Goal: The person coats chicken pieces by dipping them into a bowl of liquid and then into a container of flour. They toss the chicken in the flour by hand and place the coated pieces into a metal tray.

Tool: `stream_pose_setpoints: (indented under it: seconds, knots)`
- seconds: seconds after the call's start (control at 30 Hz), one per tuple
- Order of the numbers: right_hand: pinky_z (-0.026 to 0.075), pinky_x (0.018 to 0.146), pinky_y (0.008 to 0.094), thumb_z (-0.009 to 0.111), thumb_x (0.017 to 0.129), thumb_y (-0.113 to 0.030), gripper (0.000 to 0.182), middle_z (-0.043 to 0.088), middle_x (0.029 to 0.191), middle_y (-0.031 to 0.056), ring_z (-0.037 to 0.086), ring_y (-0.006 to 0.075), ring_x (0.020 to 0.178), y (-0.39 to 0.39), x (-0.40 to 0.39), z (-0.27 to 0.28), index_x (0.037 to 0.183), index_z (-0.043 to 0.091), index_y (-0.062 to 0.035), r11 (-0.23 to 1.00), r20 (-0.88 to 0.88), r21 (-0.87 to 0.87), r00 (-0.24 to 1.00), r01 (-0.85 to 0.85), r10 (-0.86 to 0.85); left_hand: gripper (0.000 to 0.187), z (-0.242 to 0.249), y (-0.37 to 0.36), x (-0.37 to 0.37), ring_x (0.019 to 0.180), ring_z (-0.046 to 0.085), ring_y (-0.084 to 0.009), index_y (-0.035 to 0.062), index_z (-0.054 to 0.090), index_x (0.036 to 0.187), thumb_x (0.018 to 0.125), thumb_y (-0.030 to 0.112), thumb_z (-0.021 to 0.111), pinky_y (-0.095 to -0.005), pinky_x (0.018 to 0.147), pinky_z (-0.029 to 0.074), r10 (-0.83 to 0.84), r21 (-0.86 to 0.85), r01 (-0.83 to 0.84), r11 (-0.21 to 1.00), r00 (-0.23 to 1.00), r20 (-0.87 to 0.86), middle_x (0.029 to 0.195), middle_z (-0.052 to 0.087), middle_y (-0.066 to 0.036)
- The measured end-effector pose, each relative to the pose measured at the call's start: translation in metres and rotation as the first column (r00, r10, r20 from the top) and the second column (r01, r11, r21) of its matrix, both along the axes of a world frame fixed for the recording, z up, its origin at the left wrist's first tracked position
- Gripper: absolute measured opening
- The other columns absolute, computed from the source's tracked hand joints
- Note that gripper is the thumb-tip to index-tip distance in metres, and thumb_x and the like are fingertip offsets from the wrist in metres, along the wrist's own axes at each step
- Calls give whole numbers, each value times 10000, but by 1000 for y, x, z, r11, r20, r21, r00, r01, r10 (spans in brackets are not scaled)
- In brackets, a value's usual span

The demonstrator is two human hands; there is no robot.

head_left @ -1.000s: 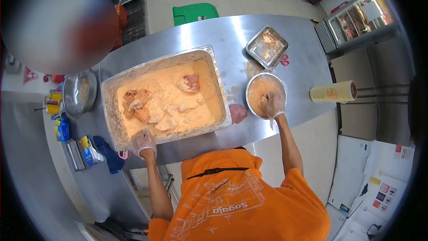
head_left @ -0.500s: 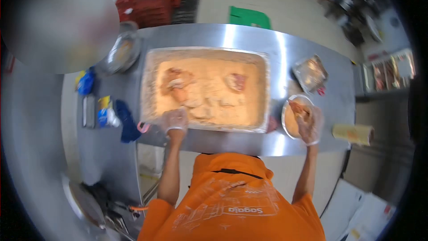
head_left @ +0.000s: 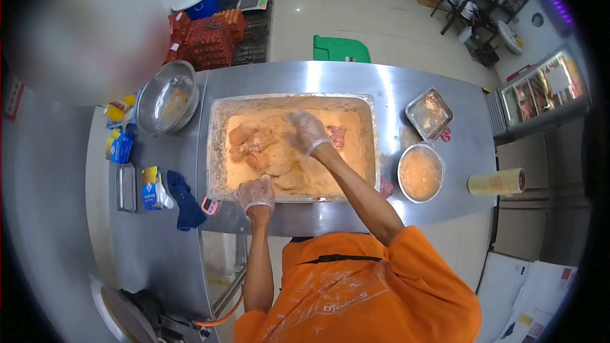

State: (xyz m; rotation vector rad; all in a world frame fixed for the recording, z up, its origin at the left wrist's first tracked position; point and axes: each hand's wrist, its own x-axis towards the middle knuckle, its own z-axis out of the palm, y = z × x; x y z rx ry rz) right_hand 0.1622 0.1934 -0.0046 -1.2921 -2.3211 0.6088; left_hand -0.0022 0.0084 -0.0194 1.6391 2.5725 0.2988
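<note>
We are seeing our steel worktop (head_left: 318,216) bearing a large tray (head_left: 372,127) on its left part. Beyond this, meat (head_left: 386,187) and a round bowl (head_left: 420,173) are lying nearer the near edge, a small tray (head_left: 430,114) and scissors (head_left: 446,134) towards the far-right corner, a roll (head_left: 497,181) at the right edge.

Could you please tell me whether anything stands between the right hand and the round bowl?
Yes: the tray's right wall stands between the right hand and the round bowl, with a red meat piece nearer the hand.
</note>
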Motion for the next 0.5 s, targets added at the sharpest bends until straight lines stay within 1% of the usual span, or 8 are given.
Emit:
stream_pose_setpoints:
  seconds: [0.07,0.13,0.2,0.27,0.33,0.43,0.47,0.5]
  knots:
    - [559,947,446,736,862,-222,550,666,1229,261,673,386,1105,19,39,-20,1354,590,-24,964,273,-152,947,217,-170,475,-2,-1,-1,782,658,-398,32,750,711,915,416,559,-534,825,455,4,58,-5,998,1000,9,745,699,-207]
    - [575,906,430,741,833,-272,447,714,1098,246,702,371,1027,21,78,-35,1180,699,6,866,339,-154,849,476,-406,469,1,-3,1,771,656,-393,35,742,689,905,414,569,-536,820,451,7,128,-11,992,999,35,723,692,-205]
    - [579,871,429,753,807,-348,457,730,1012,228,710,356,997,33,108,-76,1107,731,-4,852,424,-233,838,469,-345,461,5,0,2,776,657,-389,34,737,681,898,408,576,-532,818,452,24,114,-28,993,999,36,715,692,-200]
    - [578,848,430,766,778,-416,475,737,936,213,715,348,966,29,113,-79,1027,753,-11,800,487,-315,810,511,-327,454,3,1,2,776,657,-387,32,735,679,894,402,581,-527,816,453,23,113,-26,993,999,26,717,694,-196]
    - [572,836,432,780,747,-475,499,738,871,202,716,345,936,13,98,-42,942,765,-16,714,534,-390,774,582,-340,450,-2,0,2,771,656,-389,30,735,683,893,398,584,-522,813,454,20,132,-20,991,1000,8,730,699,-192]
    - [576,822,441,762,735,-364,354,730,927,191,705,352,929,-5,87,-73,856,725,-33,869,248,-136,865,476,-436,443,1,1,3,789,657,-389,30,741,700,898,395,583,-511,823,456,42,81,-45,996,999,34,764,708,-194]
    - [563,783,475,743,748,-311,285,715,966,182,688,381,891,-11,81,-80,859,713,-50,840,231,-100,834,533,-501,445,1,0,3,797,657,-388,31,743,710,901,399,582,-510,827,457,32,89,-35,995,999,26,772,711,-194]
    - [554,766,479,762,736,-302,285,701,923,193,683,382,869,-17,79,-78,842,705,-44,858,193,38,839,512,-509,446,0,-1,3,805,658,-388,32,746,719,905,402,582,-508,832,457,23,99,-25,995,1000,20,781,713,-195]
